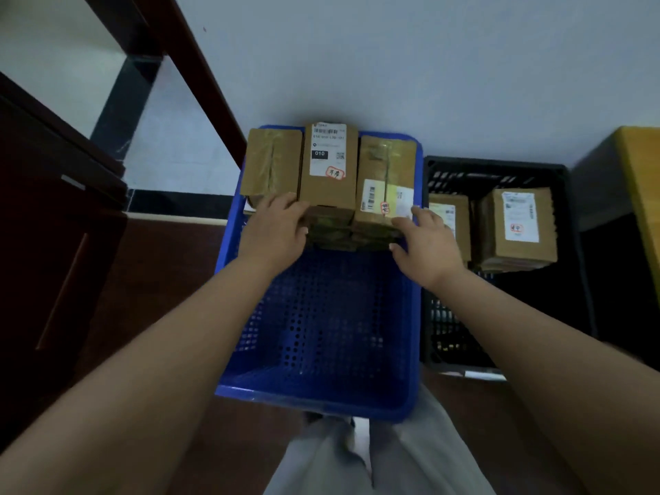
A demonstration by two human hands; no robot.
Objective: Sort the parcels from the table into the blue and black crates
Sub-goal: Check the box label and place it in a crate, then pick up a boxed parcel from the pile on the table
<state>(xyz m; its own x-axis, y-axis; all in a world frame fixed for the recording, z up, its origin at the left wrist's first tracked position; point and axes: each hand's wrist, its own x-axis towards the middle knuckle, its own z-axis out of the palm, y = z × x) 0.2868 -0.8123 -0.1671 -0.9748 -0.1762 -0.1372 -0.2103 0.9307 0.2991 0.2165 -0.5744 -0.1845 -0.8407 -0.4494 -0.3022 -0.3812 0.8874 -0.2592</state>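
Note:
A blue crate stands on the floor in front of me, with cardboard parcels stacked at its far end. The middle parcel carries a white label marked 010; a plain taped parcel lies to its left and another labelled parcel to its right. My left hand rests on the near edge of the stack at the left, fingers spread. My right hand touches the near corner of the right parcel. To the right, a black crate holds two stacks of labelled parcels.
A dark red wooden door and frame fill the left side. A pale wall stands behind the crates. A yellow-topped table edge shows at the far right. My pale trousers are visible below the blue crate.

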